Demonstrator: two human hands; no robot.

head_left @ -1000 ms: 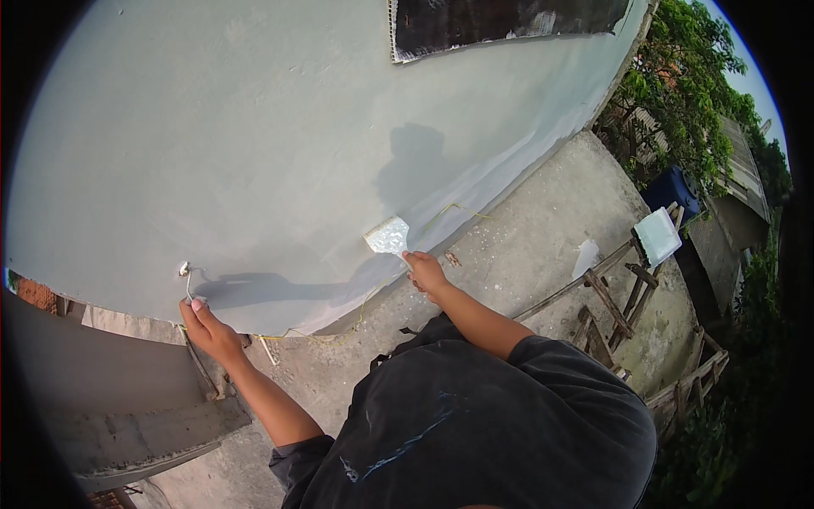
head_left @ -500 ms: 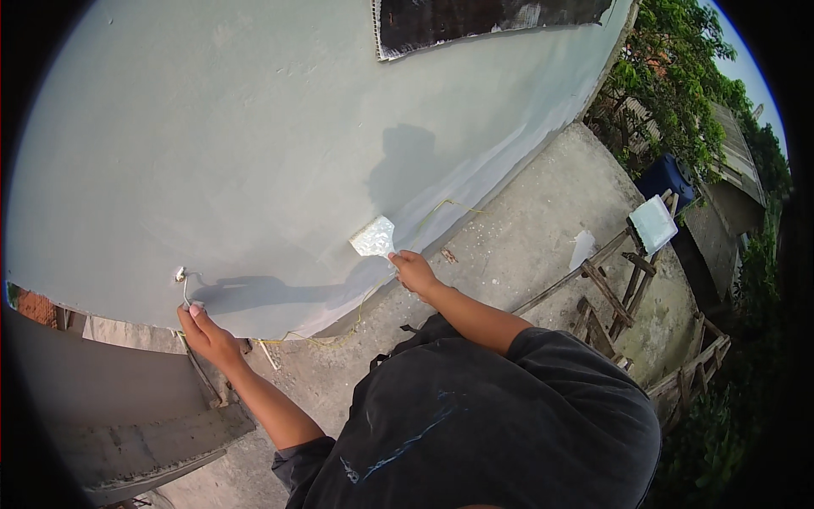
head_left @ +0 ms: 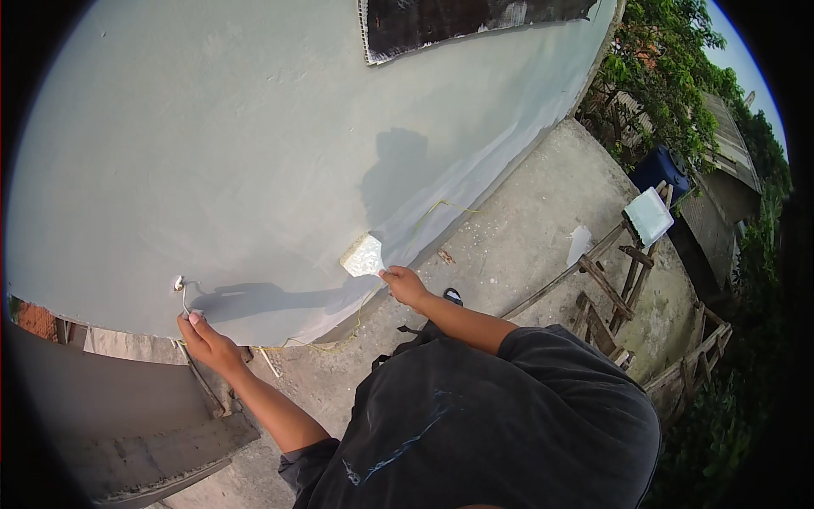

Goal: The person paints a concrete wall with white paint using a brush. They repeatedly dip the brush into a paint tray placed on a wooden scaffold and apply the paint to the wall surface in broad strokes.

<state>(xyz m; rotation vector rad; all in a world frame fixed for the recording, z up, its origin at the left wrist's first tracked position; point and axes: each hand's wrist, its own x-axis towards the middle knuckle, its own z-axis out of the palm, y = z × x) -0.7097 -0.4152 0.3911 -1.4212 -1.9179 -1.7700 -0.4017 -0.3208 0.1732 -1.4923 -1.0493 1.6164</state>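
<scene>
My right hand (head_left: 405, 286) is closed round the handle of a wide flat paintbrush (head_left: 365, 257) smeared with whitish paint. The bristle end points up and left, close to the pale grey wall (head_left: 254, 153); whether it touches is hard to tell. At the lower left, my left hand (head_left: 210, 343) pinches the end of a short white cable (head_left: 185, 297) that comes out of the wall at a small pale knob. A thin yellow wire (head_left: 358, 321) runs along the wall's base between my hands.
A dark panel (head_left: 475, 21) hangs on the wall above. To the right, a wooden ladder-like frame (head_left: 619, 297) carries a white paint-smeared container (head_left: 649, 216), near a blue barrel (head_left: 663, 170) and trees. Paint specks dot the concrete floor (head_left: 526, 220); a shoe tip (head_left: 453, 295) shows beside my right forearm.
My right hand and the brush have shifted slightly down and left. A shoe tip has come into view beside my right forearm. My left hand keeps its pinch on the cable.
</scene>
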